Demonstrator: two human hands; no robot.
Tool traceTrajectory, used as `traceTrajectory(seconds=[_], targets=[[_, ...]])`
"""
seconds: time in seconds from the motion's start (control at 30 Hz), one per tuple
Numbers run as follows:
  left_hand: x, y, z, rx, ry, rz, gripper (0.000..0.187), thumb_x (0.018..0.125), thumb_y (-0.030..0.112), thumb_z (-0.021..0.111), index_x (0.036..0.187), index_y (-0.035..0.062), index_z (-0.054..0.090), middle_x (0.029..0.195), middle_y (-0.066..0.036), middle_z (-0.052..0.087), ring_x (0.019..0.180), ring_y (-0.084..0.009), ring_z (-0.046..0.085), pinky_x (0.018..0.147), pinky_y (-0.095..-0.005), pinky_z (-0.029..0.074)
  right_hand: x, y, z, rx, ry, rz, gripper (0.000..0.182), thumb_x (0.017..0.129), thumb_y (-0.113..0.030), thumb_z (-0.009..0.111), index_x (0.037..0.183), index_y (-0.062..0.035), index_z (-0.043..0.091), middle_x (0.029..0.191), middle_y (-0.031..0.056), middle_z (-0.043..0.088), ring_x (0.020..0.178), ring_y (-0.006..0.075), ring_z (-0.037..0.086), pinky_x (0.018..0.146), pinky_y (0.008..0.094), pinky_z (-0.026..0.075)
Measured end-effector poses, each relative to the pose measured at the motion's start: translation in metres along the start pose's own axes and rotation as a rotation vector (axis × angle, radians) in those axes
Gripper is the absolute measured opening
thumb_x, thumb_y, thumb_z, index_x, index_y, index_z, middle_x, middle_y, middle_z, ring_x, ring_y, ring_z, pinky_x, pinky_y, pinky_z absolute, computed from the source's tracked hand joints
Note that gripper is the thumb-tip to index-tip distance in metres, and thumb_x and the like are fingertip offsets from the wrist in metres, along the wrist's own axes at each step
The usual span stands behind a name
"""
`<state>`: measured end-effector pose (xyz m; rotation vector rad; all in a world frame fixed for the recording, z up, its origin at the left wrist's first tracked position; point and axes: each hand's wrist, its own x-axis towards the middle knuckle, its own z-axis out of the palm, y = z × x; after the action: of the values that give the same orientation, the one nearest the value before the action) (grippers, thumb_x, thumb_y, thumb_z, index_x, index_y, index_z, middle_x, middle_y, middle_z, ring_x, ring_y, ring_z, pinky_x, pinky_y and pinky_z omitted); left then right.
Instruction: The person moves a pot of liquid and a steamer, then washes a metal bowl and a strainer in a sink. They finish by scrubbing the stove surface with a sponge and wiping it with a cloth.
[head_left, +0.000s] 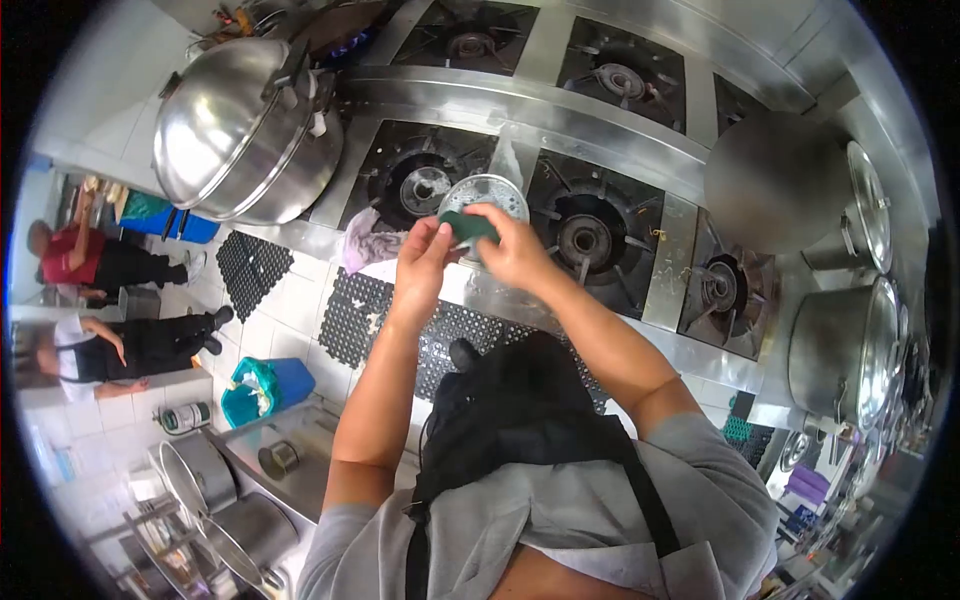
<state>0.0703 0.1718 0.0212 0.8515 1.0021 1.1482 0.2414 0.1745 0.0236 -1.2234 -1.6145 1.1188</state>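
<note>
Both my hands hold a dark green scouring pad (466,226) above a round metal bowl (492,190) with wet, sudsy-looking contents. My left hand (425,262) pinches the pad's left end between thumb and fingers. On its right side, my right hand (512,248) grips the pad with bent fingers. The bowl stands at the front of the stove (540,300), between two burners. Beside it on the left, a crumpled pinkish cloth (368,242) lies over the stove's front edge. My hands partly hide the bowl's lower part.
A large lidded steel pot (250,135) stands at the stove's left end. More big pots (840,350) stand on the right. Two people (75,250) are at the far left. A blue bin (285,385) and black rubber mats (355,320) are on the floor.
</note>
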Motion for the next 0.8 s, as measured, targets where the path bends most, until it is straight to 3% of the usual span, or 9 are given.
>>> traceTrajectory(seconds=[0.1,0.2,0.3,0.4,0.43,0.53,0.6,0.63,0.8], targets=[[0.005,-0.010,-0.040,0.250,0.165,0.093,0.024,0.101,0.019,0.052,0.118,0.0024,0.055,0.109,-0.012,0.068,0.101,-0.0202,0.066,0.085,-0.0315,0.051,0.043,0.019,-0.012,-0.294,0.166,-0.103,0.029,0.084,-0.007,0.055,0.112,-0.0045,0.059,0.095,0.0215,0.066,0.083,0.0355,0.066,0.074,0.0399,0.051],[0.002,-0.045,-0.092,0.425,0.309,0.071,0.024,0.097,0.019,0.058,0.111,0.0001,0.059,0.105,-0.011,0.069,0.098,-0.0192,0.066,0.085,-0.0331,0.050,0.068,0.064,-0.004,-0.787,-0.126,-0.184,0.034,0.087,-0.015,0.054,0.121,-0.0102,0.059,0.102,0.0222,0.064,0.096,0.0406,0.063,0.084,0.0480,0.050],[0.018,-0.075,-0.136,0.810,0.457,0.314,0.024,0.086,0.017,0.069,0.098,-0.0024,0.064,0.100,-0.013,0.069,0.096,-0.0259,0.066,0.083,-0.0345,0.049,0.078,0.079,0.015,-0.828,-0.264,0.018,0.035,0.088,-0.018,0.052,0.121,-0.0091,0.060,0.108,0.0238,0.063,0.104,0.0404,0.061,0.090,0.0476,0.049],[0.031,-0.071,-0.164,1.101,0.438,0.384,0.027,0.082,0.017,0.070,0.101,-0.0009,0.063,0.097,-0.015,0.069,0.094,-0.0324,0.065,0.085,-0.0379,0.049,0.094,0.072,0.012,-0.779,-0.385,0.120,0.035,0.090,-0.021,0.050,0.119,-0.0064,0.062,0.109,0.0246,0.064,0.107,0.0394,0.061,0.092,0.0467,0.048],[0.035,-0.069,-0.171,1.134,0.471,0.345,0.034,0.081,0.023,0.070,0.107,0.0027,0.063,0.105,-0.018,0.065,0.105,-0.0379,0.056,0.094,-0.0467,0.042,0.097,0.068,0.009,-0.752,-0.294,0.116,0.033,0.091,-0.020,0.050,0.118,-0.0039,0.062,0.106,0.0243,0.065,0.103,0.0387,0.063,0.091,0.0454,0.048],[0.051,-0.061,-0.171,1.353,0.637,0.414,0.036,0.083,0.030,0.067,0.109,0.0048,0.063,0.112,-0.017,0.063,0.112,-0.0380,0.053,0.095,-0.0501,0.041,0.092,0.047,-0.015,-0.458,0.003,0.048,0.031,0.093,-0.018,0.052,0.118,-0.0031,0.062,0.104,0.0229,0.066,0.099,0.0373,0.064,0.090,0.0431,0.049],[0.067,-0.070,-0.182,1.475,0.629,0.566,0.036,0.085,0.035,0.064,0.106,0.0061,0.065,0.113,-0.016,0.062,0.114,-0.0379,0.051,0.094,-0.0525,0.040,0.089,0.009,-0.041,-0.270,0.083,0.165,0.033,0.093,-0.017,0.055,0.122,-0.0022,0.060,0.108,0.0217,0.066,0.101,0.0349,0.063,0.092,0.0406,0.047],[0.072,-0.075,-0.188,1.510,0.561,0.421,0.035,0.085,0.036,0.064,0.104,0.0067,0.066,0.110,-0.013,0.062,0.112,-0.0372,0.052,0.093,-0.0514,0.041,0.092,0.014,-0.053,-0.258,0.164,0.096,0.034,0.094,-0.018,0.055,0.125,-0.0029,0.059,0.111,0.0203,0.065,0.106,0.0330,0.061,0.096,0.0388,0.045],[0.068,-0.100,-0.192,1.549,0.620,0.558,0.026,0.083,0.032,0.064,0.093,0.0081,0.065,0.100,-0.013,0.061,0.098,-0.0375,0.053,0.081,-0.0516,0.042,0.130,0.081,-0.094,-0.620,0.113,-0.004,0.037,0.092,-0.022,0.059,0.126,-0.0090,0.061,0.132,0.0226,0.048,0.122,0.0364,0.050,0.105,0.0401,0.039]])
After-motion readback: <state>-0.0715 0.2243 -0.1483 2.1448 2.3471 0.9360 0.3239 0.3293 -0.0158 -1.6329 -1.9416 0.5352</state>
